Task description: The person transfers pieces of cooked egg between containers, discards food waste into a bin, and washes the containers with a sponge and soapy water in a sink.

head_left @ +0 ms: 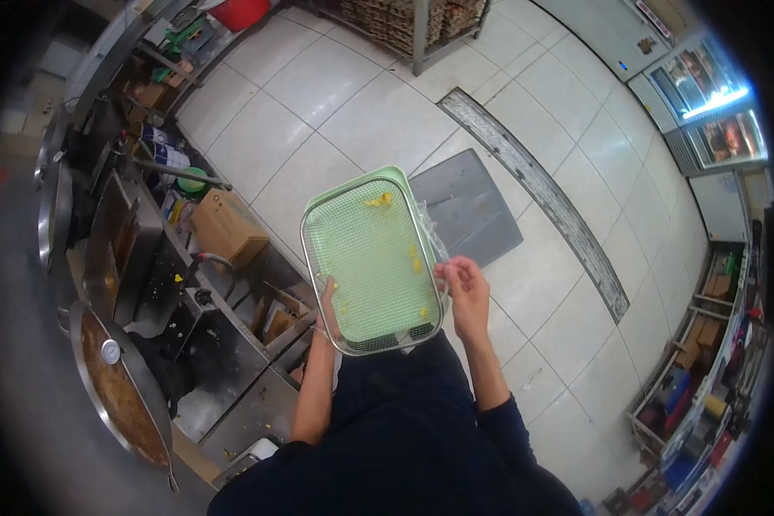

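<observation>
A rectangular wire mesh basket [365,249] with a shiny metal rim is held up in front of me. Directly under it is a light green tray [390,171], whose rim shows at the far end and right side. Yellow food bits [380,199] cling to the mesh. My left hand [328,310] grips the basket and tray by their left side, partly hidden by the mesh. At the right edge, the fingers of my right hand [467,288] are pinched on crumpled clear plastic [434,234] that hangs along the tray.
A wide pan [120,396] with brown contents and a round dial sits on the stove at left. A cardboard box [227,225] stands beside the counter. On the tiled floor lie a grey mat [473,211] and a drain grate [542,193]. Loaded shelves [697,370] line the right.
</observation>
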Motion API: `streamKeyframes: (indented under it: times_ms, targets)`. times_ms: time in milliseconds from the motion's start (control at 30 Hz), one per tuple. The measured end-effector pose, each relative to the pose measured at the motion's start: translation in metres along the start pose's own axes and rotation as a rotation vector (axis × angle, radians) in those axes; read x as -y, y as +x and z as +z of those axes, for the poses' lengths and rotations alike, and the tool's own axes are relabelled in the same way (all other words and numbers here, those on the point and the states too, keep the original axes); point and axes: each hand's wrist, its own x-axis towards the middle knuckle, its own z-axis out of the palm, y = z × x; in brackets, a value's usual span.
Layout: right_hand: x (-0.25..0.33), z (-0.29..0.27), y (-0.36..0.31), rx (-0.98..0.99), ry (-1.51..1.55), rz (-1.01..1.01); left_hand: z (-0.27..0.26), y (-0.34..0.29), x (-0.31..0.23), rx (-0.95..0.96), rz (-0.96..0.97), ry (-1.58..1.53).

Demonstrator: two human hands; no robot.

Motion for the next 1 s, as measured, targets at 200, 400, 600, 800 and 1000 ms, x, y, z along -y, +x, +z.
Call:
streamKeyframes:
  times_ms: [200, 400, 600, 800, 1000]
  targets:
    - [0.003, 0.034, 0.043, 0.069, 0.55, 0.176, -0.005, 0.006, -0.047, 0.041, 0.112, -0.155]
    - [0.013, 0.075, 0.051, -0.11, 0.588, 0.083, -0.032, 0.039, -0.127, 0.08, 0.194, -0.162]
    - [0.004, 0.066, 0.035, -0.389, 0.455, -0.041, -0.041, 0.072, -0.182, -0.072, 0.336, -0.188]
    - [-0.031, 0.044, -0.006, -0.621, 0.284, -0.062, -0.066, 0.087, -0.211, -0.11, 0.442, -0.155]
    - [-0.06, 0.039, -0.027, -0.308, 0.024, 0.18, -0.062, 0.087, -0.233, -0.119, 0.386, -0.23]
